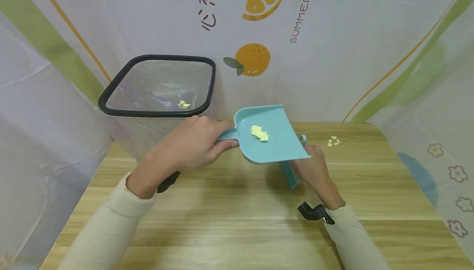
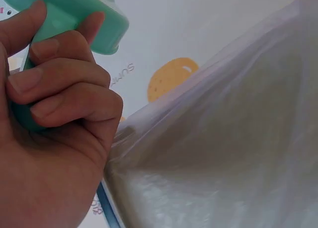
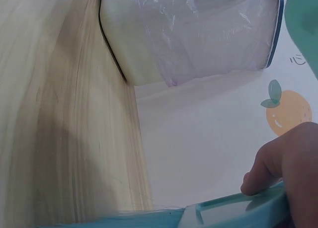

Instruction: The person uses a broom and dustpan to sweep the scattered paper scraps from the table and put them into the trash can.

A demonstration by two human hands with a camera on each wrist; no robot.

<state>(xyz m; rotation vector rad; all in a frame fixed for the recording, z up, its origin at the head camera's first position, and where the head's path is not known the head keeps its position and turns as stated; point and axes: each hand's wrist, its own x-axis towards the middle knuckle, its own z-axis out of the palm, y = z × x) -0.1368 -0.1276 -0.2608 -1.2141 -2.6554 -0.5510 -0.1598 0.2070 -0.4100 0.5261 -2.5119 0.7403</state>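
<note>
At the near edge of our view, two cream sleeves (image 1: 111, 220) reach over a pale wood-grain table (image 1: 237, 229), and we see a black wrist mount (image 1: 314, 212) by the right cuff. Further in, the left hand (image 1: 189, 142) wraps its fingers around the handle of a light-blue plastic dustpan (image 1: 277, 150), which it holds up above the tabletop beside the bin, the wide mouth turned away from it. In the pan we find a small clump of pale-yellow paper scraps (image 1: 259, 133), lying on the floor of the pan towards the handle. The right hand (image 1: 312, 165) grips a light-blue brush (image 1: 289, 176), its bristles angled down; the pan partly hides both from the head camera.

To the left, behind the left forearm, we see a pale bin with a black rounded-square rim (image 1: 157, 57), lined with a clear, purple-tinted plastic bag (image 1: 144, 87) folded over the outside. Inside it, near the front wall, sits another little group of yellow scraps (image 1: 183, 104). On the table's far right part, a few loose yellow pieces (image 1: 334, 141) lie near one another. Behind everything hangs a white curtain (image 1: 333, 68) printed with oranges and lettering.
</note>
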